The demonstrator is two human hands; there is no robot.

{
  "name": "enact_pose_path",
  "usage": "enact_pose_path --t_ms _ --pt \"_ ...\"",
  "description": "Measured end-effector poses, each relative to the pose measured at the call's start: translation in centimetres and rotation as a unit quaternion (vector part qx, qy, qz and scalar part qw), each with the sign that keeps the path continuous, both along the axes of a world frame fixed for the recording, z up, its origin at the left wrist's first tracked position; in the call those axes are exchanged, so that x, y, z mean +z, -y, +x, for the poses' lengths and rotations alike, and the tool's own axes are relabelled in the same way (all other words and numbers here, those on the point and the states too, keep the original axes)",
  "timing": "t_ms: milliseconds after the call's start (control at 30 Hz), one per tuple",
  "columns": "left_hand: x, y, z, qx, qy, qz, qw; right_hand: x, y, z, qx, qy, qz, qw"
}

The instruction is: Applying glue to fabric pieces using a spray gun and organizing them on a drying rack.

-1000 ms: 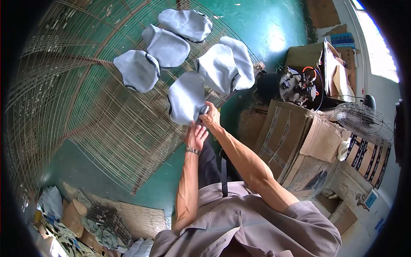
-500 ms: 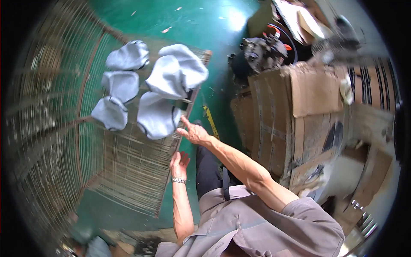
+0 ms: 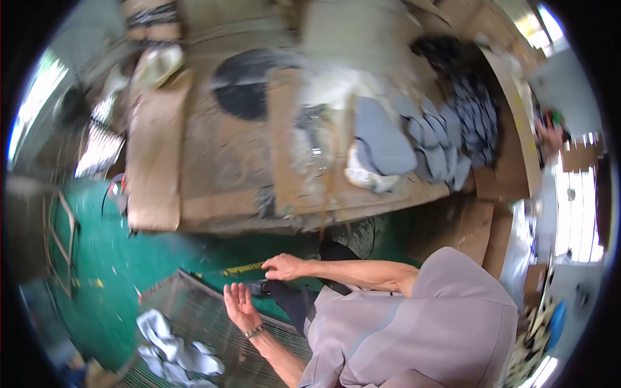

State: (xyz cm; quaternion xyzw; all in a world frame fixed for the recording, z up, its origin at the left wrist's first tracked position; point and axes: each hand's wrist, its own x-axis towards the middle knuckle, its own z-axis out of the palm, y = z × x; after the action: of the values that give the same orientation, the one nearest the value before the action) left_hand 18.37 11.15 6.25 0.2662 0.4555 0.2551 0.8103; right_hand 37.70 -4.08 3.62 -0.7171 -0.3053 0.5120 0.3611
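Note:
My left hand (image 3: 239,307), with a bracelet at the wrist, is held open, palm showing, over the corner of a wire mesh rack (image 3: 194,304). My right hand (image 3: 284,266) hovers just above it with loosely bent fingers and nothing in it, next to my dark trouser leg (image 3: 291,304). Several pale grey fabric pieces (image 3: 171,349) lie on the rack at the lower left, apart from both hands. The picture is blurred by motion.
A wooden work table (image 3: 213,161) covered with cardboard sheets fills the upper half. It carries a stack of grey fabric pieces (image 3: 420,139) and a black round patch (image 3: 242,84). Green floor (image 3: 103,258) lies between table and rack. Cardboard boxes (image 3: 479,226) stand at the right.
The view has swung from the rack to the work table. Both hands have come off the grey pieces and drawn back toward my body; the rack now sits at the lower left.

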Motion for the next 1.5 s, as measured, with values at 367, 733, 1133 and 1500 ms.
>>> enact_pose_path --t_ms 367,733,1133,1500 --pt "10.2 28.9 34.5 -0.540 0.087 -0.016 0.837 7.5 42.4 15.6 -0.660 -0.107 0.093 0.738" --pt "10.2 45.0 35.5 -0.668 0.024 -0.060 0.741 4.2 51.7 4.0 -0.872 -0.199 0.125 0.430" --pt "1.2 59.7 47.5 -0.525 -0.176 0.065 0.830 -2.7 74.8 25.8 -0.929 -0.225 0.119 0.269" --pt "1.6 64.0 57.4 -0.425 -0.147 -0.032 0.893 0.3 79.8 37.6 -0.936 -0.002 0.139 0.323"
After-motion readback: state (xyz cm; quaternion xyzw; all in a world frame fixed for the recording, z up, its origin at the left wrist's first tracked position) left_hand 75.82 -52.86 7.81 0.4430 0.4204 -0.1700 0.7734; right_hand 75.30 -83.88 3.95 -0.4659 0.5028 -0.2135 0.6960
